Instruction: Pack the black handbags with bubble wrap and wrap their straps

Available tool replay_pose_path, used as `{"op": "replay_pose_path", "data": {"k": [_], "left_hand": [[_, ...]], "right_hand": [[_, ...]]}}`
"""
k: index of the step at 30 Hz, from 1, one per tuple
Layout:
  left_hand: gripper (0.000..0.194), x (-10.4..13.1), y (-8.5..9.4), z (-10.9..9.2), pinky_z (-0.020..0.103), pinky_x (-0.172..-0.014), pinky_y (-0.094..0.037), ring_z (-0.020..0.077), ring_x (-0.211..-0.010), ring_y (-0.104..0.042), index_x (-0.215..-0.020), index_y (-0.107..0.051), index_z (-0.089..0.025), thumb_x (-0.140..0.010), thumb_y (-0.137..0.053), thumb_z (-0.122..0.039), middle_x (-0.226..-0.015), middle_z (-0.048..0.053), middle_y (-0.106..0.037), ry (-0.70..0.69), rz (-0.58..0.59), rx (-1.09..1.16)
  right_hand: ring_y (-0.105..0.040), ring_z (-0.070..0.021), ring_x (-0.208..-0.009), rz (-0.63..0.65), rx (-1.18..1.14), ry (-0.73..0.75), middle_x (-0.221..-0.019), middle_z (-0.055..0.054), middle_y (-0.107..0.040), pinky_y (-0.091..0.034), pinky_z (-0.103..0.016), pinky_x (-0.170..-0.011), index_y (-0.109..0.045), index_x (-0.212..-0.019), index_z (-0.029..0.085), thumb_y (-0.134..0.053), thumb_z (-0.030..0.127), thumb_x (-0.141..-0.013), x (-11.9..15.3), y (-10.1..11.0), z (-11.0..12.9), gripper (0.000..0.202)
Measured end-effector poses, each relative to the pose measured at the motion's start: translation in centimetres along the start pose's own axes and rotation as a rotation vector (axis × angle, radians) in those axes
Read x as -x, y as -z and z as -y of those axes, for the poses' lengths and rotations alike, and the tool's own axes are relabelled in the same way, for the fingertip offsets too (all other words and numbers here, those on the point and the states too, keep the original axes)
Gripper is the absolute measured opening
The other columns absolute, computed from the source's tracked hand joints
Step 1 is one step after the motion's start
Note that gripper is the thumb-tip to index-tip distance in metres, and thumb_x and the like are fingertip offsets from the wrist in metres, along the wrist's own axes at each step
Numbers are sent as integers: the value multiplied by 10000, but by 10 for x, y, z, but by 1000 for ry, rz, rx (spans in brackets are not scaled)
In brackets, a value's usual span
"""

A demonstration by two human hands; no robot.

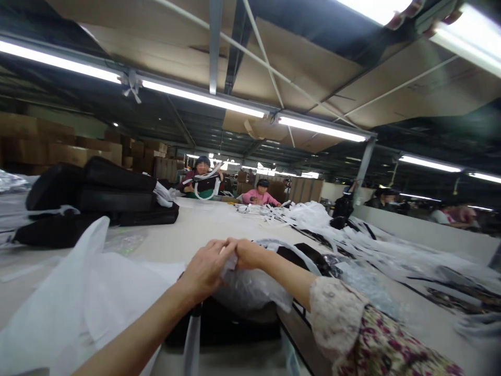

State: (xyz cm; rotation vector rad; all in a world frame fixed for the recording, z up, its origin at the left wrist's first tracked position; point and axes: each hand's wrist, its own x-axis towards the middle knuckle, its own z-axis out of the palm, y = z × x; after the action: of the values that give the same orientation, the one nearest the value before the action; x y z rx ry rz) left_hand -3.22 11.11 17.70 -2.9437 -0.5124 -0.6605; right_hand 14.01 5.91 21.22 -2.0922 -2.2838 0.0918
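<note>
Close together in the middle of the head view, my left hand (pixel 205 269) and my right hand (pixel 248 254) meet at their fingers. Both are closed on a crumpled clear plastic bag (pixel 256 290), which hangs below them. Under the plastic lies a black fabric bag (pixel 230 326) at the table's near edge. A white strap (pixel 191 339) runs down from its left side. Beyond my right wrist, a pale wrapped handle (pixel 293 248) curves over more black fabric. My fingertips are partly hidden behind the hands.
Stacked black bags (pixel 117 196) stand at the left of the white table (pixel 188 214). White sheet material (pixel 94 287) spreads at the near left. White strips (pixel 364 245) and plastic cover the right side. Two people sit across the table, one holding a black bag with white handles (pixel 207 185).
</note>
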Motion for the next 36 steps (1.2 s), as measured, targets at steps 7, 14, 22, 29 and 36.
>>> {"op": "replay_pose_path", "data": {"k": [7, 14, 22, 29, 36], "left_hand": [[339, -20, -18, 6, 530, -943, -448, 335, -1054, -569, -1136, -604, -163, -806, -577, -86, -1066, 133, -655, 120, -25, -189], [1085, -33, -9, -66, 582, -1181, -116, 358, -1407, -327, -1534, -133, -140, -683, -774, -347, -1541, 196, -364, -61, 13, -49], [270, -58, -24, -58, 432, -879, -458, 327, -990, -667, -1063, -676, -109, -831, -573, -202, -1026, 170, -729, 36, 128, -89], [288, -64, -20, -62, 432, -835, -446, 295, -917, -669, -854, -705, -145, -786, -442, -50, -949, 145, -714, -100, 150, -124], [307, -59, -14, -64, 415, -1025, -375, 288, -1118, -584, -1042, -612, -163, -740, -573, -121, -1097, 116, -680, -109, 171, 38]], "right_hand": [[-708, -295, -812, 252, 0, -243, -996, -128, -722, -547, -313, -645, -373, -1440, 115, -892, 188, -501, 76, 21, -9, 1075], [-638, -308, -1036, -38, -43, -198, -1050, -122, -699, -484, -355, -881, -641, -1114, 125, -705, 28, -647, 76, 17, -16, 481], [-606, -176, -648, -32, -357, -473, -871, -69, -658, -478, -252, -471, -596, -1088, 145, -756, 632, -666, 149, -3, -52, 664], [-558, -134, -445, 118, -1123, -709, -527, 11, -581, -426, -190, -385, -528, -676, 189, -627, 181, -561, 162, -104, -32, 151], [-375, -73, -354, -255, -1329, -691, -461, 101, -428, -236, -156, -335, -477, -772, 221, -512, 189, -527, 174, -102, -51, 249]]}}
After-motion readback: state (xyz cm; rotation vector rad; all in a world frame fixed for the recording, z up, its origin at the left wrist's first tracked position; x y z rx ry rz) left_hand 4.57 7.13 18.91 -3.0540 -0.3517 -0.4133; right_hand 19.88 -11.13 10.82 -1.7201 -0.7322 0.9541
